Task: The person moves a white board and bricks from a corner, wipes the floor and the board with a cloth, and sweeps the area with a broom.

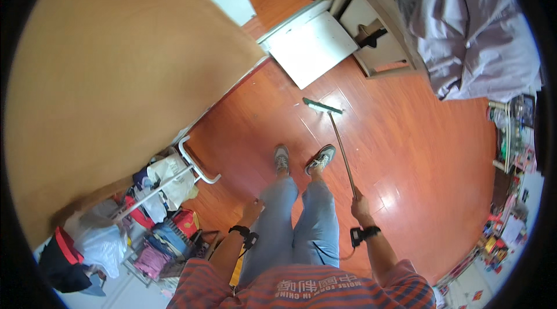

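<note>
"Any writing that can be read?"

"The striped shirt (243, 293) has pale lettering across it, upside down from here. The white bag (177, 177) on the left bears some print too, but it's too small to make out."

"And the hands?"

"The right hand (361, 206) is closed around the upper end of the broom (340, 142). The left hand (252, 211) hangs beside the left thigh; I can't tell whether its fingers hold anything. Each wrist wears a black band."

"Where does the broom reach?"

"Out ahead and to the right of the shoes (320, 159), its green-and-white head on the floor (418, 152)."

"What's the floor like?"

"Reddish-brown boards, glossy, with bright patches of reflected light. A broad tan panel (127, 65) fills the left side. Ahead sits a white board (313, 47), with a wooden frame (400, 48) just right of it and a greyish-purple cloth (470, 31) beyond that."

"Anything hard to see?"

"The clothes and bags around the white metal rack (154, 194) overlap, so several can't be told apart. The crowded shelves (506, 141) at the far right are squeezed and cut by the dark rim. The broom's underside is hidden against the floor."
</note>
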Demonstrator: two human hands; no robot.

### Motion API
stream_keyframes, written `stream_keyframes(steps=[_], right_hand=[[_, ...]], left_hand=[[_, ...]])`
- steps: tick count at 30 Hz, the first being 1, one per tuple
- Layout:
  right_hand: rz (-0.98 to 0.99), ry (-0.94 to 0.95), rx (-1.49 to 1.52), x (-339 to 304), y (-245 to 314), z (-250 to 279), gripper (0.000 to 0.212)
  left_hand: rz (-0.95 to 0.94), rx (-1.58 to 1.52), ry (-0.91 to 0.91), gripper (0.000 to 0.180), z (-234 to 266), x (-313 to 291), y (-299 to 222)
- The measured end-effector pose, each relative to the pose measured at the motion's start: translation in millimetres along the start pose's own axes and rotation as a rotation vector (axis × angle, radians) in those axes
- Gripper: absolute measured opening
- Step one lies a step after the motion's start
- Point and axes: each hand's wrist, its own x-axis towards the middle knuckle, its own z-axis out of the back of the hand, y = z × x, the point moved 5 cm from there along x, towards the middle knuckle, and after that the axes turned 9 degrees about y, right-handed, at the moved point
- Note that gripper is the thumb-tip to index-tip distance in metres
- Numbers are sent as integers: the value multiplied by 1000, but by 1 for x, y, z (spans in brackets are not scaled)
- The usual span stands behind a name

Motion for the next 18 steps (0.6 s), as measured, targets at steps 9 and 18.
stream_keyframes(steps=[9,18], right_hand=[[424,95,-563,-18,106,52,46],[652,-75,-653,224,254,68,36]], left_hand=[[138,-486,-188,40,24,-53,2],[335,-794,-258,40,-4,-79,51]])
